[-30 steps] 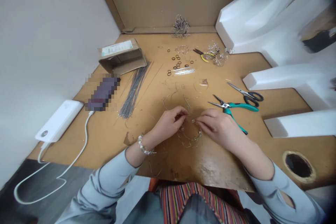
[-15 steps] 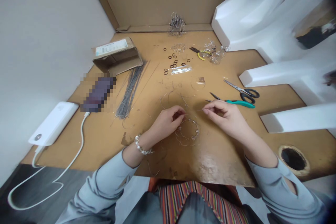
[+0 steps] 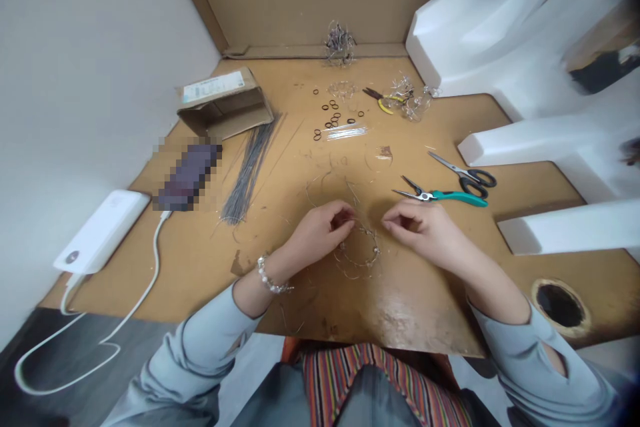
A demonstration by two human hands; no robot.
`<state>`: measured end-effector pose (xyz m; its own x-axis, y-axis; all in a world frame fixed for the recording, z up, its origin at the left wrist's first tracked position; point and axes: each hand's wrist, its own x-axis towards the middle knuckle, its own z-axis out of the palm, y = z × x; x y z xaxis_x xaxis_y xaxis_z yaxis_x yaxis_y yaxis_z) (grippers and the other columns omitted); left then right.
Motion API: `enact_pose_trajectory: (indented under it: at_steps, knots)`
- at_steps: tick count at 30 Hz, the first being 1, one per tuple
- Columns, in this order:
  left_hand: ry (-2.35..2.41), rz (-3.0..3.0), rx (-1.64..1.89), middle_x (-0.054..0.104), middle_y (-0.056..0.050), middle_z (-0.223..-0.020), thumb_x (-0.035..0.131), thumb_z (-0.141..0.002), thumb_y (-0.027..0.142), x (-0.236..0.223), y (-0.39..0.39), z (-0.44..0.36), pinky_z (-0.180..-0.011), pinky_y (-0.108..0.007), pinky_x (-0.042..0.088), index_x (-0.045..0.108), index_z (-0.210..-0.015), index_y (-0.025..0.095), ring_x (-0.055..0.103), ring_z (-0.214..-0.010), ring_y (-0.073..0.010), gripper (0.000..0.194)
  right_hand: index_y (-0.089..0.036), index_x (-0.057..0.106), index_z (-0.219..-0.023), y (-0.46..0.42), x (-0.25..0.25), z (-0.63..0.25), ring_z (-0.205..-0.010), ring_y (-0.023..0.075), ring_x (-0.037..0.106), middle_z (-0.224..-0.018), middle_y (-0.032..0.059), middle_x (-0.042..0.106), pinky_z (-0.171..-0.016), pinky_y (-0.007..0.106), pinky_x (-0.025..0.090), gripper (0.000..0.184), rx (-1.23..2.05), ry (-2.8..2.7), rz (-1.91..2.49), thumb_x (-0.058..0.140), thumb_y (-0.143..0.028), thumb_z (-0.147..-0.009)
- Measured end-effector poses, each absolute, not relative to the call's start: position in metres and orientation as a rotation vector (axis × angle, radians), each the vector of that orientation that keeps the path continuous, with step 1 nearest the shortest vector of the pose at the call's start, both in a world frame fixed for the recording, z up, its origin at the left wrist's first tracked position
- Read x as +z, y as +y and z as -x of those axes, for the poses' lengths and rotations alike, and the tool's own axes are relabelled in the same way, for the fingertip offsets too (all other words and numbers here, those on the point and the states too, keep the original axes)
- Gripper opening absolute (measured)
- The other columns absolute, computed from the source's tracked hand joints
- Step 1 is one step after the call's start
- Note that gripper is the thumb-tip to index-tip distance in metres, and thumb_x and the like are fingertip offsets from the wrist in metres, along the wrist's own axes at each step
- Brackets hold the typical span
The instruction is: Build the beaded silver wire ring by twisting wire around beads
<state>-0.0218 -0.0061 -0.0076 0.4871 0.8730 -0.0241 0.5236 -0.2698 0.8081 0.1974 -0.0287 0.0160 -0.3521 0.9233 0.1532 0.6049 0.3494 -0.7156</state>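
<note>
Thumb and fingertips of my left hand [image 3: 327, 230] are pinched together at the upper left edge of a thin wire ring [image 3: 377, 252] with small clear beads. The ring hangs or lies just above the table, with loose fine wire curling around it. To its right, my right hand [image 3: 420, 227] is also closed in a pinch. Whatever lies between those fingertips is too fine to make out. Just beyond the right hand, green-handled long-nose pliers [image 3: 457, 198] lie with their jaws apart.
Black-handled scissors [image 3: 470, 177] lie beyond the pliers. A bundle of grey wires [image 3: 250, 173] and an open cardboard box [image 3: 225, 107] are at left. Black rings [image 3: 335, 120], yellow-handled pliers [image 3: 385, 105] and wire tangles [image 3: 340, 47] sit farther back. White foam [image 3: 520, 140] borders the right.
My right hand has moved slightly left, closer to the ring, and the fine strand at its fingertips no longer shows clearly. My left hand keeps its pinch in nearly the same place.
</note>
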Motion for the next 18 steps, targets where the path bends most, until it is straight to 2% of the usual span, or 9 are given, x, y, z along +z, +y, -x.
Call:
enact_pose_trajectory:
  at_steps: [9, 18]
  knots:
    - [1.272, -2.267, 0.407, 0.06, -0.003, -0.091, 0.058, -0.08, 0.03, -0.01, -0.014, 0.01, -0.067, -0.028, 0.046, 0.061, -0.099, 0.019, 0.058, -0.08, -0.0166, 0.022, -0.017, 0.065, -0.079, -0.028, 0.006, -0.192, -0.062, 0.0112, 0.053, -0.07, 0.0013, 0.059, -0.059, 0.022, 0.039, 0.01, 0.75, -2.193, 1.298, 0.056, -0.016, -0.082]
    - [1.366, -2.359, 0.366, 0.062, -0.002, -0.084, 0.054, -0.08, 0.025, -0.013, -0.016, 0.004, -0.064, -0.026, 0.043, 0.059, -0.086, 0.018, 0.057, -0.073, -0.0156, 0.01, -0.017, 0.065, -0.08, -0.027, 0.006, -0.188, -0.066, 0.0124, 0.055, -0.073, 0.0029, 0.061, -0.061, 0.023, 0.04, 0.012, 0.698, -2.268, 1.309, 0.055, -0.017, -0.084]
